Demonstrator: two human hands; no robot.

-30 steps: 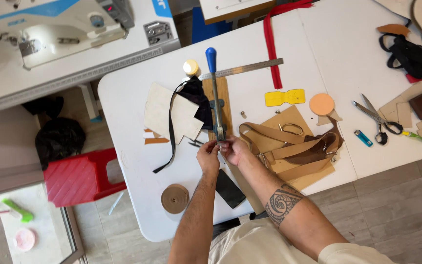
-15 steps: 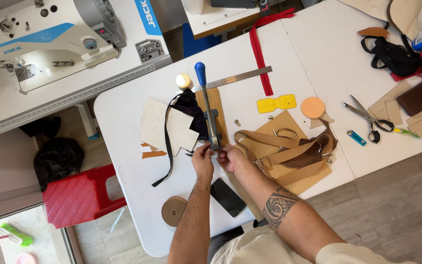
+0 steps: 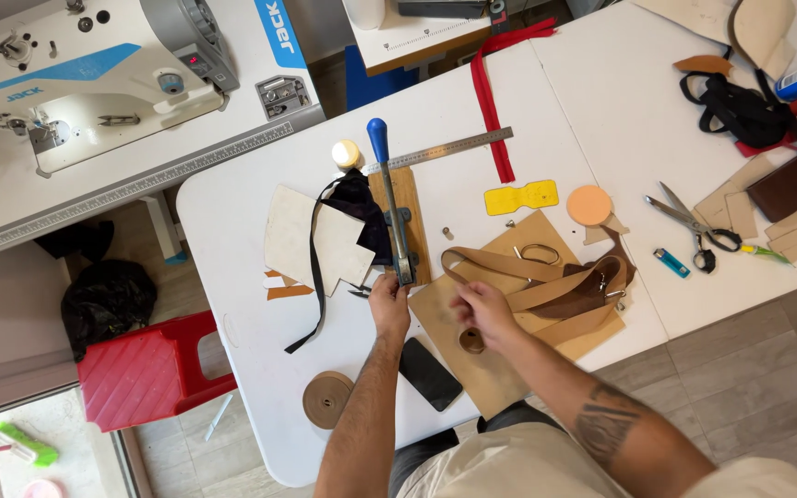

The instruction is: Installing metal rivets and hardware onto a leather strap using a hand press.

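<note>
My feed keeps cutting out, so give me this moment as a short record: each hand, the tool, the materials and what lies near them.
left hand: at the near end of the lever press, fingers curled on it
right hand: over the tan board, fingers bent, nothing clearly held
lever press: blue-knobbed handle, lying along a wooden base
tan leather straps: piled on the tan board, right of the press
steel ruler: behind the press, angled
phone: dark, face down, near the table edge
webbing roll: tan, near the left forearm
scissors: far right
</note>
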